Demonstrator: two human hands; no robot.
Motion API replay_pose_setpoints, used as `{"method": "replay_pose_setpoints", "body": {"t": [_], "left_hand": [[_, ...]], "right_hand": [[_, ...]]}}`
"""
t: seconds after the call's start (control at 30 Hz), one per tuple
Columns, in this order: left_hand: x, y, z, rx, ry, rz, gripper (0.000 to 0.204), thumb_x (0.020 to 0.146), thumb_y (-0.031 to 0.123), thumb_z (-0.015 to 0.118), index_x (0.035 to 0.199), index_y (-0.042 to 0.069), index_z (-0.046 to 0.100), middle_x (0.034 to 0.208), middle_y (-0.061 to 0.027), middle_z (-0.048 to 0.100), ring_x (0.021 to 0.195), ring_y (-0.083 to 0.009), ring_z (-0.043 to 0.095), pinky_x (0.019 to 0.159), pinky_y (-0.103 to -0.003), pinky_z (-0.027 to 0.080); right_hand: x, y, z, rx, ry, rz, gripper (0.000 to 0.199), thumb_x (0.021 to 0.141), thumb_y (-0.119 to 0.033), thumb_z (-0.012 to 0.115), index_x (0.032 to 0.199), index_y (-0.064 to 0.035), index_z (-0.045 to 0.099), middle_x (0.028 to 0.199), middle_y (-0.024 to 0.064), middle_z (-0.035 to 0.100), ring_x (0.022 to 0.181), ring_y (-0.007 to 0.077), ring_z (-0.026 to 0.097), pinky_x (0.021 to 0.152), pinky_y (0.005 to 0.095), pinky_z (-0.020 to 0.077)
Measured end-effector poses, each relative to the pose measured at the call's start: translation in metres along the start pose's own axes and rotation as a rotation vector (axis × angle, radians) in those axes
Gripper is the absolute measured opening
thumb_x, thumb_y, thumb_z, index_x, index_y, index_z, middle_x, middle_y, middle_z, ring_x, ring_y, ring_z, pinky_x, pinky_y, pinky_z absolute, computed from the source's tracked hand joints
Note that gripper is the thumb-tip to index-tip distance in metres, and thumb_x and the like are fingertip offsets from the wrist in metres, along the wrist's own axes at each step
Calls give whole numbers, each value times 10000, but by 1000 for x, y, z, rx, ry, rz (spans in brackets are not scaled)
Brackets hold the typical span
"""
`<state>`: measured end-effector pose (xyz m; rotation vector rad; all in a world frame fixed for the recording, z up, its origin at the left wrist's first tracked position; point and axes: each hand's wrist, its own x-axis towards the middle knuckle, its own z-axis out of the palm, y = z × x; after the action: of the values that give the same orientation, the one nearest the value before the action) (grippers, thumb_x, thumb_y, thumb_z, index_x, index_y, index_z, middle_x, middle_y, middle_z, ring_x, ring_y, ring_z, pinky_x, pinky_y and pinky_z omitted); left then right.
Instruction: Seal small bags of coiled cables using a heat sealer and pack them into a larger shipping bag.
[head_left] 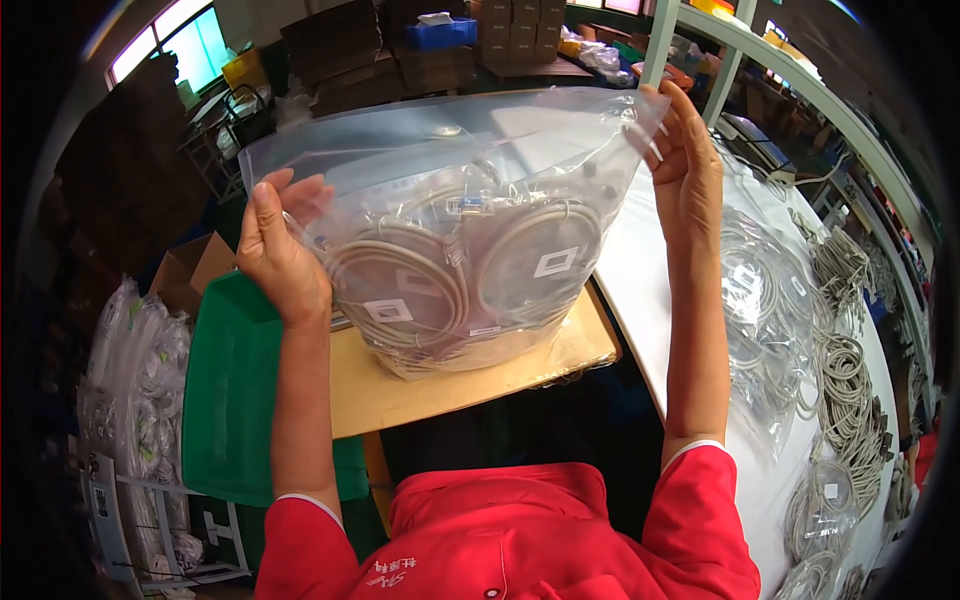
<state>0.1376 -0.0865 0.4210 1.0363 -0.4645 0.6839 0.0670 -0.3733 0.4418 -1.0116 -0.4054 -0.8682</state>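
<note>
Clear bag (390, 140) stands upright on the tan surface (380, 405), base just behind the near edge, by the near right corner. Both hands are up at its top. Right hand (685, 150): fingers curled in on the upper right corner, film pinched. Left hand (285, 235): half spread, thumb raised, fingers at the left side of the film; can't tell how firmly it grips, if at all.

To do this well: level the two sides, since the left hold sits lower than the right. Pull evenly outward so the film doesn't crease. Best to let the surface carry the weight; thin film could stretch at the pinched corner. Base looks close to the near edge, so a little further back seems safer.

Containers: clear bag holds coiled beige cables (452, 290), two coils side by side in front, each with a white label (388, 310), seemingly in their own inner bags. Count behind them: can't tell. Green bin (220, 400) is left of the surface, partly behind the left arm. Open carton (192, 265) behind it, contents hidden. On the white table (650, 330), right: bagged coils (760, 300) nearer its left edge, loose coils (850, 380) towards the right edge.
</note>
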Motion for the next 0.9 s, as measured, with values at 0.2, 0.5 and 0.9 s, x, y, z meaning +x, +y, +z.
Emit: {"method": "replay_pose_setpoints", "body": {"t": [0.2,0.5,0.9], "left_hand": [[0,3,-2,19,-21,-21,294,824,238,371,837,-28,495,684,-133,562,611,-158,531,589,-248,415],[-7,6,-6,37,13,30,290,828,227,362,787,-30,489,674,-138,565,595,-155,534,560,-240,408],[-1,64,-8,232,15,269,280,829,192,359,721,-31,490,565,-112,557,455,-119,510,420,-197,375]], "right_hand": [[-10,11,-5,-239,-356,258,305,792,-194,437,960,54,493,906,168,535,831,202,525,744,280,407],[-24,15,1,-174,-195,125,296,785,-175,450,949,67,493,872,172,545,801,195,533,731,273,409],[-32,-43,29,-114,-71,36,224,782,-129,450,866,64,525,809,153,558,728,180,547,643,246,436]]}}
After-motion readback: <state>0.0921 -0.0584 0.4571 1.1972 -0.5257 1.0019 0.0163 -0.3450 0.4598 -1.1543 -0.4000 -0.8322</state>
